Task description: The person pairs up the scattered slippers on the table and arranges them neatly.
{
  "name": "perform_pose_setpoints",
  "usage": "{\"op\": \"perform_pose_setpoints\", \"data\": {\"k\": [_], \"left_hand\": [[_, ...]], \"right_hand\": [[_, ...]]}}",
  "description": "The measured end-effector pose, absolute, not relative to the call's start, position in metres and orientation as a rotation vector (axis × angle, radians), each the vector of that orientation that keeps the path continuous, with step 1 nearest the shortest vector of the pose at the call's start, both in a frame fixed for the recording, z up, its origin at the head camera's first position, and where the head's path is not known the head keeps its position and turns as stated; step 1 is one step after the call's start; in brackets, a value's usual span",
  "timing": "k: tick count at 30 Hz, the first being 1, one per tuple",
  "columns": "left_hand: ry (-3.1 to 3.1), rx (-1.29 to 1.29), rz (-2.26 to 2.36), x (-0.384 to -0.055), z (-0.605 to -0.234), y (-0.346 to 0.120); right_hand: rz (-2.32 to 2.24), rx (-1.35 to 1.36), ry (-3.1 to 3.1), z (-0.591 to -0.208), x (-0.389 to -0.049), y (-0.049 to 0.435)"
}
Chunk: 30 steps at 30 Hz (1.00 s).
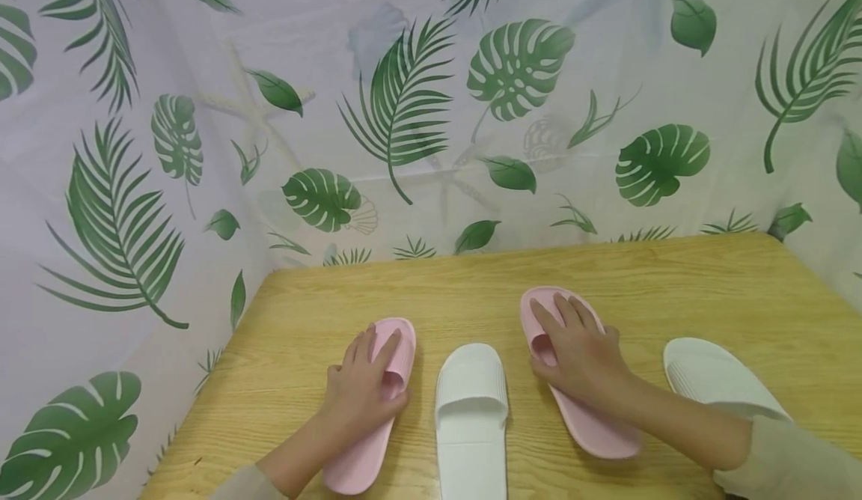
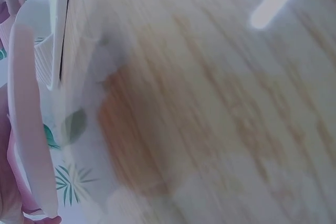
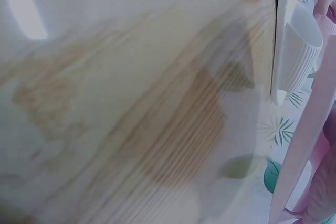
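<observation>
My left hand (image 1: 357, 395) grips a pink slipper (image 1: 355, 471) across its strap, fingers spread over the top and thumb at the right side. The left wrist view shows that slipper's sole edge (image 2: 31, 114) raised off the table, with fingertips at its rim. My right hand (image 1: 587, 354) holds the other pink slipper (image 1: 606, 434) the same way, its toe pointing away and slightly left. In the right wrist view its sole edge (image 3: 305, 135) is also raised. Between the hands a white slipper (image 1: 471, 388) lies flat, toe away from me.
A second white slipper (image 1: 710, 371) lies to the right, partly hidden by my right forearm and sleeve (image 1: 795, 455). The wooden table (image 1: 310, 298) has a glossy surface. A leaf-printed cloth (image 1: 431, 223) rises behind it and along both sides.
</observation>
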<state>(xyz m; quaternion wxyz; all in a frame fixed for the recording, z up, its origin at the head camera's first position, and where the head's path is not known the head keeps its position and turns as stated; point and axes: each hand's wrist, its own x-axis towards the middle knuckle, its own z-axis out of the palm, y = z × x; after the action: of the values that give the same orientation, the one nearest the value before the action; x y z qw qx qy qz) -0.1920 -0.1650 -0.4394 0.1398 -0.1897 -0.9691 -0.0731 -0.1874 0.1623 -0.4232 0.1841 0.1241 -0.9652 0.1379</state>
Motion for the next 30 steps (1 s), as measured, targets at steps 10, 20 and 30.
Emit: {"op": "perform_pose_setpoints", "data": {"k": [10,20,30], "left_hand": [[-2.809,-0.528,-0.226,-0.192,-0.436,-0.167],[-2.812,-0.532,-0.213,-0.195,-0.437,-0.169],[-2.807,-0.521,-0.214,-0.198,-0.433,-0.172]], "right_hand": [[0.416,0.345,-2.755,-0.415,-0.190,0.156],[0.383,0.357,-2.751,-0.412,-0.197,0.152],[0.439,0.362,-2.759,-0.409,-0.202,0.143]]}}
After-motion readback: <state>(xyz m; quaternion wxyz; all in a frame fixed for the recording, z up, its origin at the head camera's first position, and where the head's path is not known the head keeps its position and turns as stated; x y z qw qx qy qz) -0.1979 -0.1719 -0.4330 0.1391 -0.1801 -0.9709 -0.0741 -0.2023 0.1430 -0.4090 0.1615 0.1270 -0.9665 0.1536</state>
